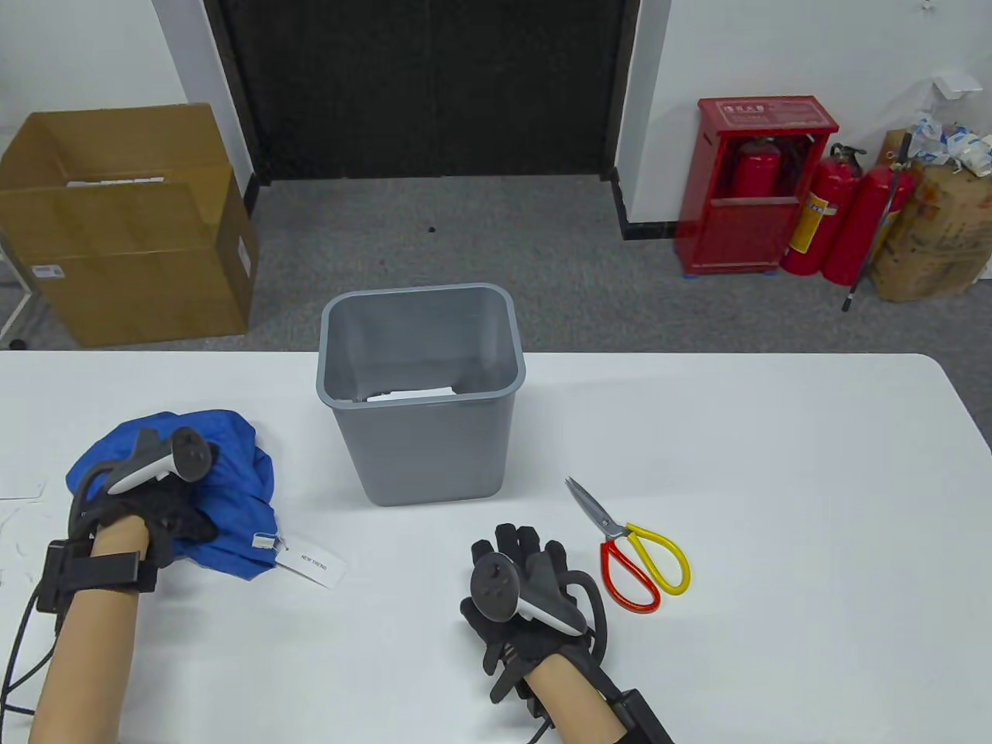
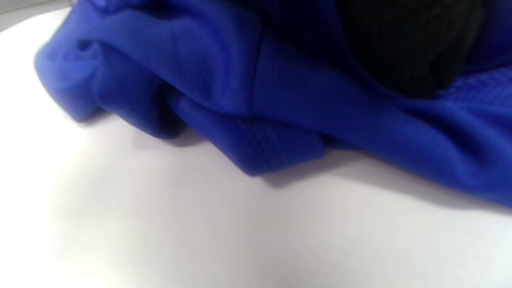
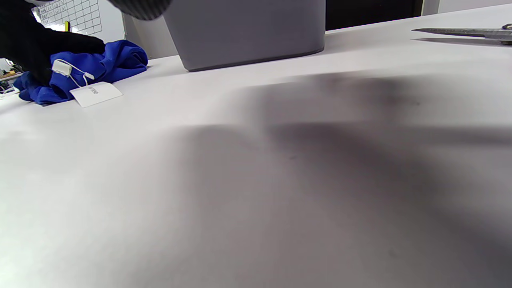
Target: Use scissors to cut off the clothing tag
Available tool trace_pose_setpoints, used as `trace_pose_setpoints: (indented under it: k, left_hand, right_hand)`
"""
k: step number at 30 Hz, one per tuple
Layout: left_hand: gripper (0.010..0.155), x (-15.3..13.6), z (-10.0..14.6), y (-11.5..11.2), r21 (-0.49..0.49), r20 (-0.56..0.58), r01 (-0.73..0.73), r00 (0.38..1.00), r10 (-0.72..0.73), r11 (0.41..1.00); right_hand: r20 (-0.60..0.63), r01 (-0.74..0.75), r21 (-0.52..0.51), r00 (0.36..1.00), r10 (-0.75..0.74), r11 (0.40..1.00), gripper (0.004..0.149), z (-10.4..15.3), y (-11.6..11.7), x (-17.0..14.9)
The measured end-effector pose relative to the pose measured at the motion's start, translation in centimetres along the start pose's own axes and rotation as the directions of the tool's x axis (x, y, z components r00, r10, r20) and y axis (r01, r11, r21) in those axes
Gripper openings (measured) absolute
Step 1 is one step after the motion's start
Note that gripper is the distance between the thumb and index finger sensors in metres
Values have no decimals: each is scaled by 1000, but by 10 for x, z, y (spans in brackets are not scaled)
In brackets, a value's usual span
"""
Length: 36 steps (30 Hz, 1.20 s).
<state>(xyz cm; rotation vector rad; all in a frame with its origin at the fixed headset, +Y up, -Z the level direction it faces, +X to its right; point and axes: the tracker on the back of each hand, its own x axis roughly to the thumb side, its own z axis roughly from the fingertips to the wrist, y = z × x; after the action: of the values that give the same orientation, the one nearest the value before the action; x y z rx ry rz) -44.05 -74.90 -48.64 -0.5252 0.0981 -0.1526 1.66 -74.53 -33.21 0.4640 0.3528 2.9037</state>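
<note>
On the white table (image 1: pixel 775 465), my left hand (image 1: pixel 159 504) is pressing the blue garment (image 1: pixel 232 473) so its white tag (image 1: pixel 311 563) lies exposed, while my right hand (image 1: pixel 527 597) is resting flat, fingers spread, empty beside the scissors (image 1: pixel 632 554).

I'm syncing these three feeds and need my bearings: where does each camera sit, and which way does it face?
Table view: above the near edge, facing across the table; shows left hand, right hand, bin, scissors.
Left wrist view: low by the tabletop, facing the blue garment; a dark glove patch at the top.
Right wrist view: low, facing toward the bin and the tag; glove at top left.
Shared: all show the garment.
</note>
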Motion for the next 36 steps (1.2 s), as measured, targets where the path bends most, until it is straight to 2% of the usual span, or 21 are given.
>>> trace_pose_setpoints:
  k: [5,9,12,14,17,20,22,24,27,32,36]
  left_hand:
    - [122,2,-5,2,-33,-22,-45,999,44,998]
    - [118,4,-5,3,-16,-29,-36,999,36,999]
    - [108,6,-4,3,-14,-28,-36,999,35,999]
    - [93,8,-2,2,-9,-34,-38,999,37,999]
    - [80,10,2,1,57,-30,-36,999,38,998]
    - [59,12,8,-4,199,-23,-90,995,97,976]
    - [54,13,12,-6,243,-17,-111,993,119,964]
    - [54,14,18,-8,246,-32,-142,988,154,959]
    - [54,16,27,-5,299,-34,-112,991,128,948]
    - [54,22,53,11,385,-9,-91,995,102,918]
    - [55,26,75,28,468,38,-132,991,129,874]
  right_hand:
    - [-2,2,10,1000,-2,1000,77,1,0,0]
    - [-8,0,13,1000,1,1000,77,2,1,-1]
    - [-11,4,15,1000,-4,1000,77,2,1,-2]
    - [-12,3,19,1000,-2,1000,77,2,1,-2]
    - [-10,5,20,1000,-5,1000,76,2,2,-2]
    - [-6,7,18,1000,-7,1000,76,1,2,-2]
    - [-5,7,20,1000,-7,1000,76,1,3,-2]
    - [-6,7,23,1000,-7,1000,76,1,3,-3]
    - [-10,10,27,1000,-10,1000,75,2,4,-4]
    - [-11,12,29,1000,-12,1000,75,2,4,-4]
    - [-9,22,8,1000,-22,1000,75,3,1,-6]
